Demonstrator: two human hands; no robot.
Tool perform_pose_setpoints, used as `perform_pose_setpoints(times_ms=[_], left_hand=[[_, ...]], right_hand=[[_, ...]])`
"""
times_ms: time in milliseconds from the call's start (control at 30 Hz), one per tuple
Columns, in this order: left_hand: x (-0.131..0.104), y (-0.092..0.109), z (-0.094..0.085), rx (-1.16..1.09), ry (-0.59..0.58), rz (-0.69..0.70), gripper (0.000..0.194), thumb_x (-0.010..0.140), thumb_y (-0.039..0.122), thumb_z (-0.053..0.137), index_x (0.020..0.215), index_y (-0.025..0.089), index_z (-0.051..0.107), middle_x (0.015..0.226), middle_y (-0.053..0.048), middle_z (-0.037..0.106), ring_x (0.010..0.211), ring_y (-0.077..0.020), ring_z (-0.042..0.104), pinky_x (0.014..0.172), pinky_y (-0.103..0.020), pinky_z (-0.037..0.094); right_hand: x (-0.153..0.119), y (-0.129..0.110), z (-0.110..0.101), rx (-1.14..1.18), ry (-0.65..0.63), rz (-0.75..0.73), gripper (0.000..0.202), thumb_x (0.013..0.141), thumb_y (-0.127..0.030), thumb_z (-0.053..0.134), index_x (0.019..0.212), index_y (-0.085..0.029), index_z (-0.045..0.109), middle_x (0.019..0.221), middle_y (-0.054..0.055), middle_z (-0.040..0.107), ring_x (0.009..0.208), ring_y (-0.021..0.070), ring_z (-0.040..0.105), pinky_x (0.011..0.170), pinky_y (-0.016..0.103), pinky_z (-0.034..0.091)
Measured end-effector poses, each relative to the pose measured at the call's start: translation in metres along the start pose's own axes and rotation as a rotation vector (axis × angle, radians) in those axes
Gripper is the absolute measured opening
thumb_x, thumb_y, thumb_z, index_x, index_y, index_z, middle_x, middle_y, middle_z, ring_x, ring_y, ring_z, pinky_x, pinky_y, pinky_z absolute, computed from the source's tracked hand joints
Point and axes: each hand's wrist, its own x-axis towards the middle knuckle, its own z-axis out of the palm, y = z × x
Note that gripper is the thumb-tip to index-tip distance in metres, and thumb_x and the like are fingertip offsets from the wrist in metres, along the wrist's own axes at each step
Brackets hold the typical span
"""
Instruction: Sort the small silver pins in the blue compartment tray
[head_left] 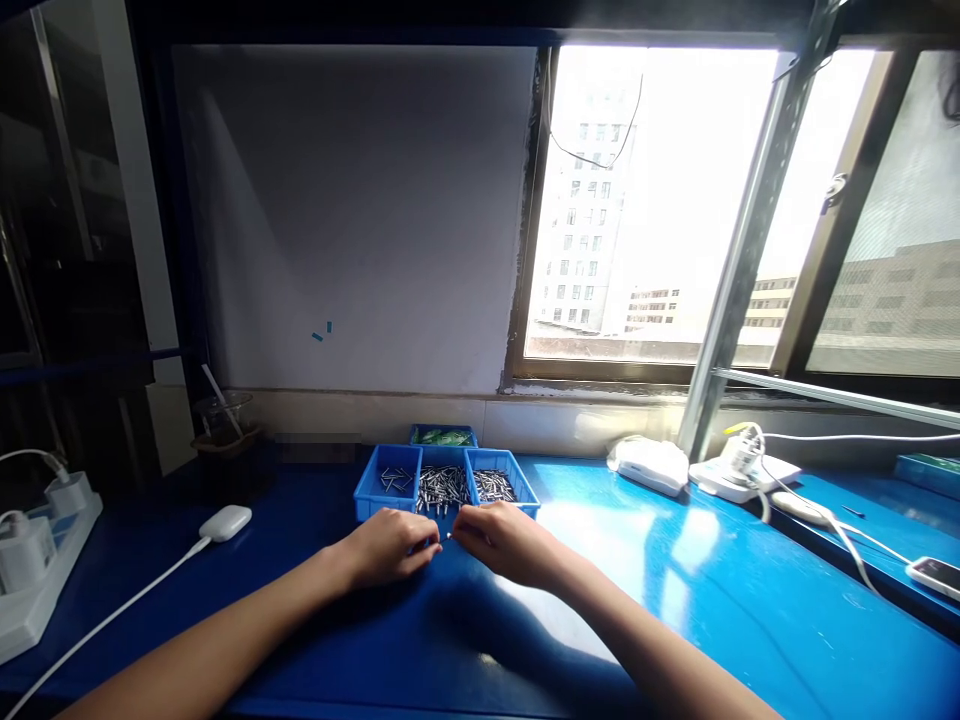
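My left hand (pixel 396 545) and my right hand (pixel 504 540) meet just in front of the blue bins, fingertips pinched close together. Between them shows a tiny thin piece (pixel 448 537) with a pale spot, too small to name; both hands seem to grip it. Behind my left hand stands a blue bin (pixel 367 506) with a few slim metal pins (pixel 396 480). A dense heap of dark and silvery metal pins (pixel 444 486) fills the middle. Beyond my right hand, another blue bin (pixel 528 490) holds more small metal pieces (pixel 493 486).
At the back, a blue bin (pixel 413 431) holds green packets (pixel 444 438). A white charging case (pixel 226 523) on a cable and a power strip (pixel 45 590) lie left. Rightward are a white pack (pixel 651 465), another power strip (pixel 780 470), cables, a phone (pixel 936 575) and a metal post (pixel 739 260).
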Motion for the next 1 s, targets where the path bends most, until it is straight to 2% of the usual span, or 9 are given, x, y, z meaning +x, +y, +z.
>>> perform_pose_setpoints(times_ms=[100,300,467,700,833,1000], left_hand=[[0.000,0.000,-0.001,-0.011,0.035,0.005,0.012,0.088,0.020,0.051,0.084,0.017,0.062,0.076,-0.001,0.065,0.066,-0.0148,0.059,0.061,-0.023,0.041],[0.001,0.004,-0.005,-0.105,0.133,0.017,0.016,0.090,0.026,0.053,0.084,0.016,0.063,0.073,-0.001,0.061,0.064,-0.0129,0.056,0.060,-0.021,0.042],[0.003,-0.001,-0.001,-0.146,0.144,0.076,0.011,0.087,0.023,0.059,0.092,0.016,0.065,0.083,-0.004,0.065,0.075,-0.0155,0.060,0.068,-0.022,0.045],[0.005,-0.006,0.002,-0.278,0.182,0.124,0.014,0.089,0.023,0.058,0.094,0.016,0.069,0.083,-0.005,0.068,0.077,-0.0161,0.062,0.071,-0.024,0.048],[0.006,-0.003,-0.001,-0.413,0.183,0.098,0.017,0.089,0.025,0.056,0.095,0.016,0.070,0.084,-0.005,0.070,0.076,-0.0154,0.062,0.069,-0.024,0.048],[0.006,0.004,-0.002,-0.534,0.143,0.002,0.013,0.084,0.024,0.061,0.089,0.016,0.070,0.086,-0.004,0.070,0.076,-0.0149,0.064,0.064,-0.021,0.047]], right_hand=[[0.000,0.003,0.002,-0.028,-0.014,0.035,0.020,0.089,-0.021,0.046,0.082,-0.019,0.064,0.070,0.004,0.065,0.061,0.0159,0.056,0.056,0.027,0.036],[0.000,0.003,0.008,-0.017,-0.125,0.007,0.023,0.091,-0.024,0.046,0.079,-0.018,0.064,0.067,0.003,0.064,0.060,0.0148,0.056,0.055,0.024,0.036],[0.002,0.002,0.012,0.138,-0.120,0.008,0.025,0.093,-0.024,0.043,0.079,-0.017,0.063,0.065,0.001,0.064,0.058,0.0129,0.057,0.057,0.022,0.039],[0.001,0.006,0.013,0.260,-0.092,-0.014,0.028,0.094,-0.029,0.043,0.078,-0.017,0.063,0.062,0.000,0.063,0.055,0.0117,0.055,0.056,0.021,0.040],[0.002,0.010,0.015,0.295,-0.072,-0.007,0.027,0.093,-0.029,0.044,0.080,-0.017,0.065,0.064,0.001,0.064,0.057,0.0117,0.057,0.057,0.021,0.041],[0.004,0.011,0.017,0.149,-0.104,0.027,0.025,0.091,-0.027,0.049,0.076,-0.017,0.066,0.063,0.000,0.064,0.055,0.0118,0.056,0.053,0.021,0.038]])
